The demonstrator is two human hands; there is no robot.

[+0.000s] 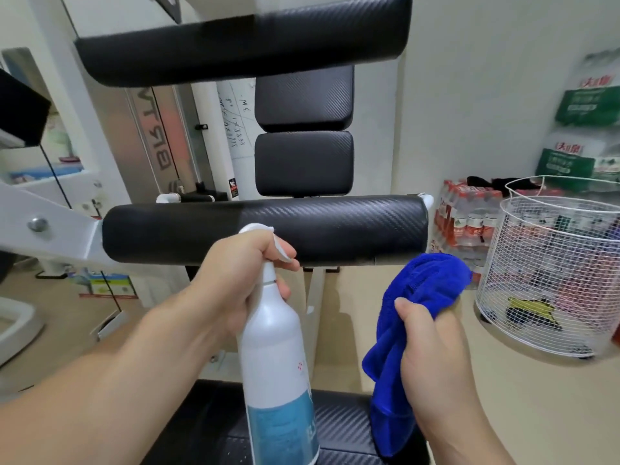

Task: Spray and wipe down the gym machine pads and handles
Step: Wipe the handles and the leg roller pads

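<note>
My left hand [241,280] grips the neck of a white spray bottle [275,357] with a blue label, a finger on its trigger, the nozzle pointing at a black roller pad [335,229] just ahead. My right hand [432,350] is closed around a bunched blue microfibre cloth [419,290], held below the right end of that pad. A second black roller pad [241,45] spans the top of the view. Two black back pads [303,162] stand between them. The black seat pad [345,427] lies under my hands.
The machine's white frame arm [50,226] reaches in from the left. A white wire basket [550,273] with items inside stands at right. Shrink-wrapped water bottles [466,219] and stacked cartons [583,129] line the right wall. A mirror [157,139] stands behind the machine.
</note>
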